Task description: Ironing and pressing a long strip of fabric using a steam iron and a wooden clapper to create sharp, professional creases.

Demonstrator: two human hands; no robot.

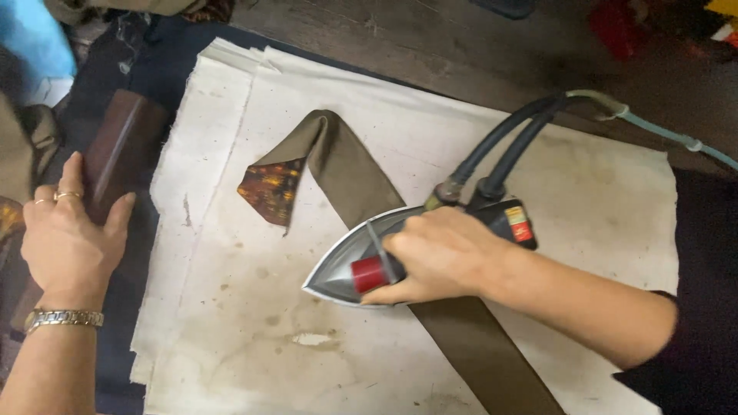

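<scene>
My right hand point(442, 257) grips the handle of a silver steam iron point(346, 265) that rests on a long olive-brown fabric strip point(350, 169). The strip runs diagonally across a stained white pressing cloth point(231, 292) and folds back at its far end, showing a patterned brown-orange lining point(270, 188). My left hand point(69, 234), with rings and a metal watch, holds a dark brown wooden block point(119, 150) at the left edge of the cloth.
Two dark hoses point(507, 138) and a thin pale green tube point(653, 127) run from the iron to the back right. Dark blue fabric point(115, 77) lies under the cloth at the left. A dark wooden surface point(461, 46) lies behind.
</scene>
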